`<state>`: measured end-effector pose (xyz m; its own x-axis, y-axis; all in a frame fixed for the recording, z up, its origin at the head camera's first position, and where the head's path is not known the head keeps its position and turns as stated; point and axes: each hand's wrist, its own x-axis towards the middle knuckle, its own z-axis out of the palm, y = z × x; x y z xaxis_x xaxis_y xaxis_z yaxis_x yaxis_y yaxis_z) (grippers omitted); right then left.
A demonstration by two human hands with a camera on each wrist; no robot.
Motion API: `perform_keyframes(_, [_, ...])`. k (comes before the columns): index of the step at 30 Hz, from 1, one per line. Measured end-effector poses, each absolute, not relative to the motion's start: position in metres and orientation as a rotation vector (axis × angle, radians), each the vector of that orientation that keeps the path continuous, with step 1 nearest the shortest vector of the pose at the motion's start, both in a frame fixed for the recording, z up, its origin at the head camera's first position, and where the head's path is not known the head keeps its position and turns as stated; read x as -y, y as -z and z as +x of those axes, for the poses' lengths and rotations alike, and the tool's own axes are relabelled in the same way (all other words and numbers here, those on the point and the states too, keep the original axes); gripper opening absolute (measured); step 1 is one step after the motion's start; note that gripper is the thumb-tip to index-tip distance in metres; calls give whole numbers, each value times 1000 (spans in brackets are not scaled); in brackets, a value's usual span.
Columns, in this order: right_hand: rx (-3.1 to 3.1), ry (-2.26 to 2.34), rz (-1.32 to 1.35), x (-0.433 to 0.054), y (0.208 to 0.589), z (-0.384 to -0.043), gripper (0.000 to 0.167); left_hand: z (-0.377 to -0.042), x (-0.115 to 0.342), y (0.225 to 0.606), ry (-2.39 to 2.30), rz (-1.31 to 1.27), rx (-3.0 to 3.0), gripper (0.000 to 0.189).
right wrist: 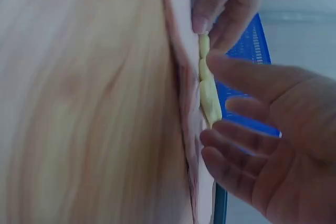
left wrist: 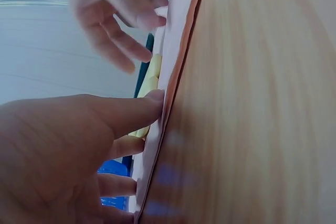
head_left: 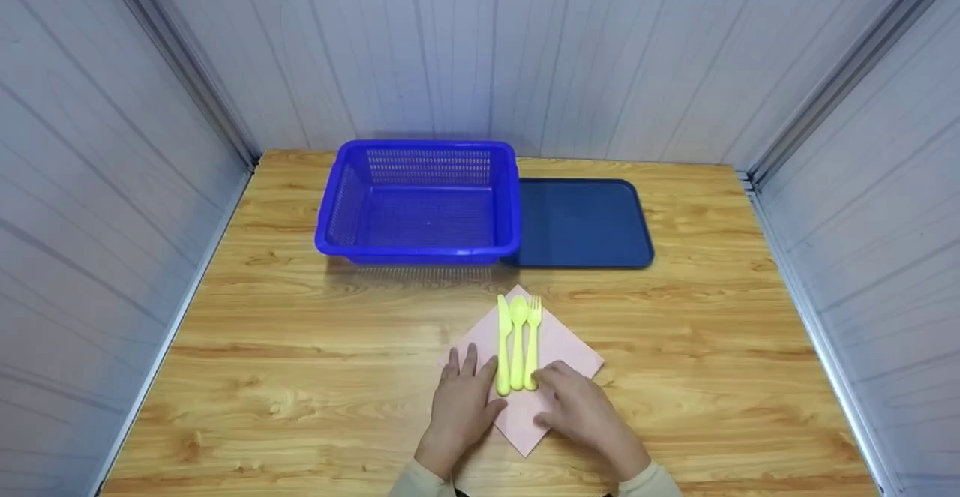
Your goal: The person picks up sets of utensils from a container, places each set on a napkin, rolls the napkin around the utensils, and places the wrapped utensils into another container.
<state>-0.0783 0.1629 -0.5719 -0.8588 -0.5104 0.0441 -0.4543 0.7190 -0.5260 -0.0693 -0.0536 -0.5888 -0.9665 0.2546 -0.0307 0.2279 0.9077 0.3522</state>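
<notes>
A pink folded napkin (head_left: 566,354) lies on the wooden table with one corner toward me. On it, side by side and handles toward me, are a yellow knife (head_left: 503,362), a yellow spoon (head_left: 517,347) and a yellow fork (head_left: 532,343). My left hand (head_left: 461,407) rests on the napkin's left side with fingers spread, its thumb beside the knife handle. From the right, my right hand (head_left: 585,411) reaches over the napkin, fingers loosely bent, fingertips right by the fork's handle end. In the right wrist view the handle ends (right wrist: 210,100) show between both hands.
A blue plastic basket (head_left: 416,251) with mesh sides stands at the back of the table. Right of it lies a dark blue tray (head_left: 589,223), its left edge overlapped by the basket in the head view. Pale panel walls (head_left: 465,47) enclose the table at the back and sides.
</notes>
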Motion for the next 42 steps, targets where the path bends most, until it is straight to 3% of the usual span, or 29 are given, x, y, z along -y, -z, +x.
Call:
perform_keyframes(4, [-2707, 750, -981, -166, 570, -73, 50, -71, 53, 590, -462, 384, -2991, 72])
perform_keyframes(11, [-2608, 792, -1077, -165, 579, -69, 41, -70, 54, 592, -404, 401, -3025, 73])
perform_keyframes(18, [-2682, 749, -1134, -167, 585, -69, 11, -65, 53, 594, -424, 407, -3043, 69])
perform_keyframes(22, [-2787, 710, -1182, -166, 585, -71, 19, -66, 53, 592, -437, 365, -3009, 60])
perform_keyframes(29, [-2901, 903, -921, -161, 583, -85, 6, -71, 55, 590, -634, 317, -3005, 46])
perform_keyframes(34, [-2871, 1097, -710, -157, 588, -101, 11, -65, 59, 590, -776, 347, -3078, 40])
perform_keyframes(42, [-2768, 1340, -450, -158, 597, -110, 16, -39, 56, 580, -950, 714, -3170, 18])
